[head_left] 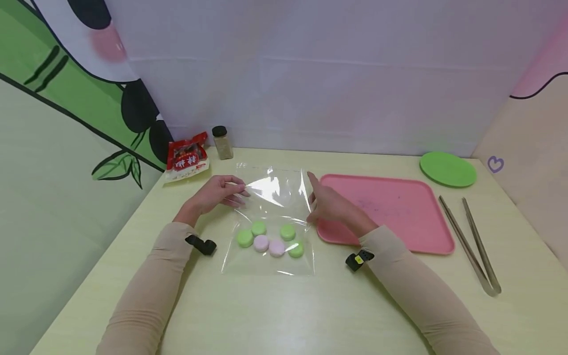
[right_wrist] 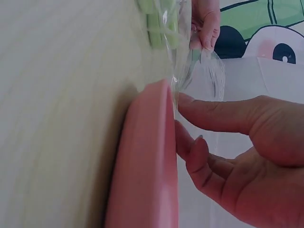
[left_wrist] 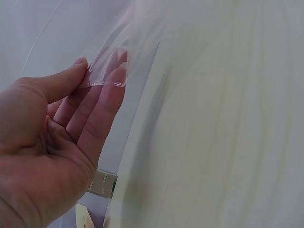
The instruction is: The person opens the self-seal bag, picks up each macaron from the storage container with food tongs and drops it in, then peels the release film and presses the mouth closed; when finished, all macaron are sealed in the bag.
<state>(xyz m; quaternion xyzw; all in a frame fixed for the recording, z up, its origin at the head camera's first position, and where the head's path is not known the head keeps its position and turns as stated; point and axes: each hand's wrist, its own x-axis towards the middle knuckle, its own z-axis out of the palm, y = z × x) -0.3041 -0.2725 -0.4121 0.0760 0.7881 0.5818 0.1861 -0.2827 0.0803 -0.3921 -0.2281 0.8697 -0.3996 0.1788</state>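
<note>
A clear plastic bag [head_left: 266,266] lies in the middle of the table, its upper part catching bright reflections. In its lower half are several green macarons [head_left: 244,238] and two lilac macarons [head_left: 277,248]. My left hand [head_left: 222,191] pinches the bag's upper left edge between thumb and fingers; the left wrist view shows the film [left_wrist: 107,71] between them. At the bag's right edge, my right hand [head_left: 330,203] holds the film with thumb and curled fingers, its index finger pointing away. That hand is just over the left rim of a pink tray [head_left: 399,212].
Beyond the tray lies a green plate [head_left: 448,169]. Metal tongs [head_left: 481,251] rest to the tray's right. At the back left stand a red and white snack packet [head_left: 186,158] and a black-capped seasoning jar [head_left: 223,144]. A printed cloth [head_left: 310,108] hangs behind the table.
</note>
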